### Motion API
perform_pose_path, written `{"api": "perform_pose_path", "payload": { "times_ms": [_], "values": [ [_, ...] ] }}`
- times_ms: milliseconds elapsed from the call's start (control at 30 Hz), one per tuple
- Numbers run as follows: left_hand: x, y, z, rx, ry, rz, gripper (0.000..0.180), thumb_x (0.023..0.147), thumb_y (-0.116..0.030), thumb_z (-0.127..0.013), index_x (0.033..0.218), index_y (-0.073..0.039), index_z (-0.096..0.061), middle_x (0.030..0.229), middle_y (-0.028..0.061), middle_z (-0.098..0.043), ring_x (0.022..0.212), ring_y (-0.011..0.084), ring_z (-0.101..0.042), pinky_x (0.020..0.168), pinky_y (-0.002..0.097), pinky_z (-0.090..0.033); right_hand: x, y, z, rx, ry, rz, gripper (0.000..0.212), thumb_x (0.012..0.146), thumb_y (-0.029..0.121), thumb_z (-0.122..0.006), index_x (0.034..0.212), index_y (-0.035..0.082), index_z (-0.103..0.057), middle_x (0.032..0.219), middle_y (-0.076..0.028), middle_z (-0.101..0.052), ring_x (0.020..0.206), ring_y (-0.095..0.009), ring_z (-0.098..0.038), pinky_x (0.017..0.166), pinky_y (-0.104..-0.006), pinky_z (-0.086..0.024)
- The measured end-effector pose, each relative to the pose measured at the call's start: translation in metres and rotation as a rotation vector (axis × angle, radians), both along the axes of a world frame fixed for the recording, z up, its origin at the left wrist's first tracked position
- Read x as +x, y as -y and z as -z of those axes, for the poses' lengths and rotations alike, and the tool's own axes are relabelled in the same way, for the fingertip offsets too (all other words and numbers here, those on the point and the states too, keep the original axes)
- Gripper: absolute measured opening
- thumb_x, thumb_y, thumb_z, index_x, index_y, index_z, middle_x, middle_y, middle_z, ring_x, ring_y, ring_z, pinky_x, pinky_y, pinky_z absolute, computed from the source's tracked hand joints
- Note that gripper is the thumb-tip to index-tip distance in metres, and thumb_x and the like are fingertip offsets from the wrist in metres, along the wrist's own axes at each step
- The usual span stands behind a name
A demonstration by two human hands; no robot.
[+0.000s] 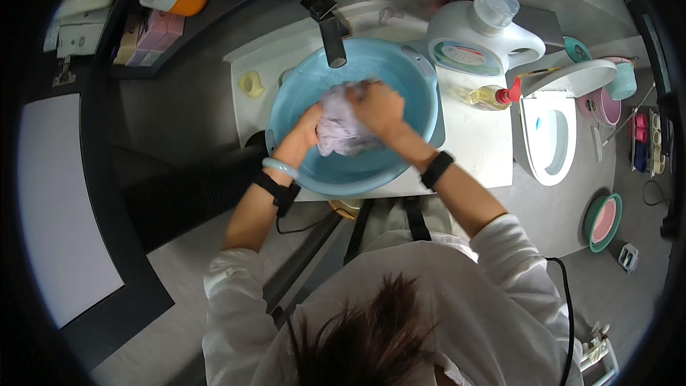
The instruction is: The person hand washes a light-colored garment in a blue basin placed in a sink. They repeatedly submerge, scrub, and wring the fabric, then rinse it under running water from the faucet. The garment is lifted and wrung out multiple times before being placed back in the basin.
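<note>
A pale lilac piece of fabric (341, 129), bunched up and wet-looking, is held over a light blue plastic basin (286, 104) with water in the bottom. My left hand (310, 123) grips the fabric along its left side, the fingers partly hidden behind it. On its upper right, my right hand (379, 109) is closed in a fist on the cloth, slightly smeared by motion. Whether the fabric is a garment or a plain cloth, I cannot tell. Just above the hands, a black faucet (333, 41) reaches over the basin's far rim.
The basin sits on a white counter (475, 143). To its right are a large white detergent jug (464, 43) and a pump bottle of yellow liquid (489, 98). A yellow ring-shaped item (251, 84) lies left. Farther right stands a toilet (550, 132) with its lid raised.
</note>
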State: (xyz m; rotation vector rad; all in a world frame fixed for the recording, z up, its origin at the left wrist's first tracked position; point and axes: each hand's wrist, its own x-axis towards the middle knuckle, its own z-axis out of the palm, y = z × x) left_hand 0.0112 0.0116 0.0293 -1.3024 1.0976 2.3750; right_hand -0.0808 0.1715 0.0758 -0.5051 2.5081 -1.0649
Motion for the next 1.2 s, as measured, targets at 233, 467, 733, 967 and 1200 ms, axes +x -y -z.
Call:
{"api": "perform_pose_path", "payload": {
  "times_ms": [233,467,733,967,1200],
  "values": [
    [-0.029,0.044,0.018,-0.732,0.217,0.561,0.048,0.077,-0.039,-0.061,0.111,-0.005,-0.053,0.109,0.0123,-0.055,0.107,0.0276,-0.049,0.081,0.0395,-0.042,-0.043,-0.021,0.078,0.193,0.122,-0.285,0.037,0.081,0.038,-0.052,0.093,0.005,-0.063,0.100,-0.020,-0.059,0.105,-0.036,-0.048,0.091,-0.0401,-0.038],
    [-0.046,-0.038,0.037,-1.298,0.363,1.426,0.069,0.078,-0.063,-0.037,0.137,-0.030,-0.022,0.146,0.0108,0.005,0.125,0.0552,-0.004,0.098,0.0653,-0.010,-0.037,-0.027,0.048,0.304,-0.096,-0.453,0.038,0.082,0.034,-0.051,0.114,0.014,-0.055,0.124,-0.024,-0.043,0.116,-0.035,-0.040,0.095,-0.0389,-0.035],
    [-0.076,-0.026,0.112,-1.287,0.214,1.677,0.048,0.084,-0.040,-0.045,0.125,-0.015,-0.042,0.129,0.0115,-0.042,0.119,0.0358,-0.040,0.091,0.0489,-0.037,-0.050,-0.038,0.031,0.152,0.095,-0.407,0.034,0.084,0.024,-0.050,0.115,0.010,-0.054,0.118,-0.023,-0.048,0.100,-0.039,-0.052,0.086,-0.0404,-0.043],
    [-0.073,0.011,0.119,-1.285,-0.160,1.365,0.039,0.075,-0.019,-0.055,0.112,-0.007,-0.053,0.113,0.0118,-0.055,0.102,0.0287,-0.053,0.085,0.0343,-0.043,-0.054,-0.044,0.028,0.074,0.237,-0.300,0.031,0.081,0.021,-0.055,0.111,0.012,-0.056,0.106,-0.020,-0.057,0.099,-0.034,-0.055,0.082,-0.0371,-0.045],
    [-0.044,0.005,-0.036,-0.552,-0.020,0.832,0.077,0.049,0.003,-0.063,0.123,0.001,-0.045,0.114,0.0110,-0.051,0.108,0.0188,-0.048,0.091,0.0236,-0.036,-0.045,-0.023,0.017,-0.392,0.747,0.078,0.041,0.084,0.024,-0.055,0.122,0.009,-0.050,0.110,-0.012,-0.057,0.100,-0.020,-0.053,0.087,-0.0295,-0.039]
  ]
}}
